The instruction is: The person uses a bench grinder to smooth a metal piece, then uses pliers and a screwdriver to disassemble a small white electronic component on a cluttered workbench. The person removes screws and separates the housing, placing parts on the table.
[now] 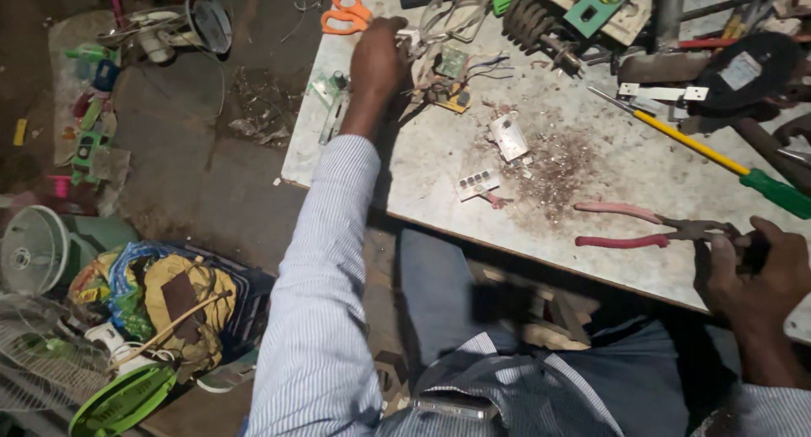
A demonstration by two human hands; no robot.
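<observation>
i see my left hand (378, 61) stretched out to the far side of the desk (439, 171), its fingers curled down into a tangle of wires and small parts (435, 65) just beside the orange scissors (346, 13). i cannot tell whether the fingers actually pinch anything there, since the back of the hand hides them. my right hand (752, 272) sits at the near right edge of the desk, fingers closed around a small dark piece (754, 249) right at the nose of the pink-handled pliers (650, 226), which lie flat on the desk with handles pointing left. a screwdriver with a yellow shaft and green handle (718, 160) lies at a slant further back on the right. between my hands, mid-desk, rest a small white switch part (508, 138) and a little white strip with holes (477, 182), with brown dust (562, 171) scattered beside them. on the floor to the left i see a fan (29, 251) and a green fan blade (122, 399).
</observation>
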